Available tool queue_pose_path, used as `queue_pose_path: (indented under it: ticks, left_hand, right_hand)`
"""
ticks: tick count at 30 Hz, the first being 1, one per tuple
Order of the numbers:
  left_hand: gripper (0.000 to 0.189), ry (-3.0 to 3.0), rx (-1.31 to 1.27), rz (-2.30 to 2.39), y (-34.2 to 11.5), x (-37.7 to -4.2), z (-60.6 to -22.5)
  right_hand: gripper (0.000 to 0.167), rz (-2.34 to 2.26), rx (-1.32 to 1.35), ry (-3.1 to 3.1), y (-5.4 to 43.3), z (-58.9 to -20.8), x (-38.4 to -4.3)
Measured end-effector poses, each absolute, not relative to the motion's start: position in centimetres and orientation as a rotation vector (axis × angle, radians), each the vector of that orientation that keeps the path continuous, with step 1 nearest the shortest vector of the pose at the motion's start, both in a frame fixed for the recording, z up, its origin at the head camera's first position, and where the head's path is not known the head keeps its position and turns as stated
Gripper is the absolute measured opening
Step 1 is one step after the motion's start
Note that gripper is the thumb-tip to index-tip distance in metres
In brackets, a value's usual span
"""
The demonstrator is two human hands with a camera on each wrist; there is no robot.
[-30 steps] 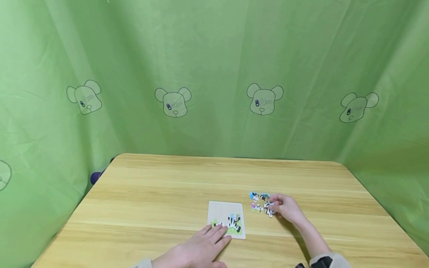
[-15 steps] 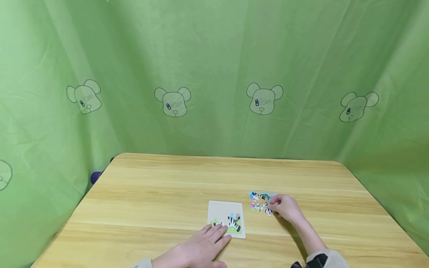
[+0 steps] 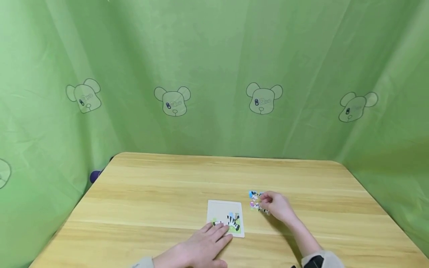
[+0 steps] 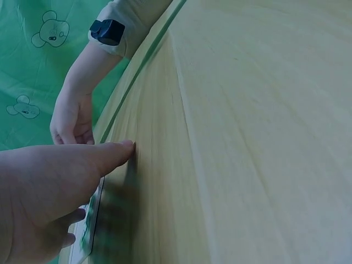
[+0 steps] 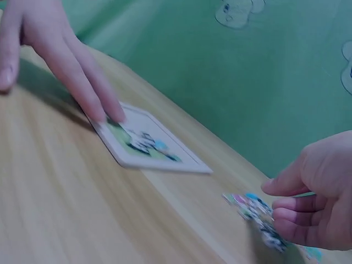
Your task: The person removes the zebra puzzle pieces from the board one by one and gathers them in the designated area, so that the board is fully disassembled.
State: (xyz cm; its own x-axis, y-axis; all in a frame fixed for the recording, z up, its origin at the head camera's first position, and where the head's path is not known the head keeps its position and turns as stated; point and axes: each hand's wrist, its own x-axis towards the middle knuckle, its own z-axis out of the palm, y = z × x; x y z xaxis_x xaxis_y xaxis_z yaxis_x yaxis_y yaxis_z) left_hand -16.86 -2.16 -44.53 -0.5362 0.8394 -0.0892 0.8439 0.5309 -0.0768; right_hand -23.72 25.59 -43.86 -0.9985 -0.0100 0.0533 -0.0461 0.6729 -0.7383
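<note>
A pale square puzzle tray [image 3: 224,204] lies on the table, with zebra-striped and green puzzle pieces [image 3: 233,222] fitted along its near side. My left hand [image 3: 202,247] rests flat, its fingertips on the tray's near left part, hiding some of the picture. To the right of the tray lie several loose puzzle pieces [image 3: 254,205] with zebra, blue and pink parts. My right hand [image 3: 278,206] hovers over these pieces and hides some of them. In the right wrist view, thumb and bent fingers stand apart above the loose pieces [image 5: 256,209], with no piece visible between them.
The wooden table [image 3: 161,182] reaches back to a green curtain [image 3: 214,56] printed with bear heads. A purple object [image 3: 95,175] shows beyond the table's left edge. A dark wrist device [image 4: 107,32] sits on the right sleeve.
My right hand has moved left across the loose pieces and now covers more of them. The left hand stays on the tray.
</note>
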Motion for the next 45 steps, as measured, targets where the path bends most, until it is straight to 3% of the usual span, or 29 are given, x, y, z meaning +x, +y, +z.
queue_pose_path:
  ticks: [16,36,45]
  left_hand:
    - [0.072,2.705,1.55,-0.27,-0.2,-16.8,-44.5]
    - [0.069,2.72,1.571,-0.365,0.3,-17.1,-45.0]
    - [0.07,2.736,1.561,-0.362,0.4,-17.0,-45.0]
  right_hand:
    - [0.031,1.456,0.454,-2.821,20.6,-44.4,-22.8]
    - [0.033,1.03,0.635,-2.956,19.2,-44.5,-22.8]
    - [0.026,1.0,0.67,-2.956,19.2,-44.6,-22.9]
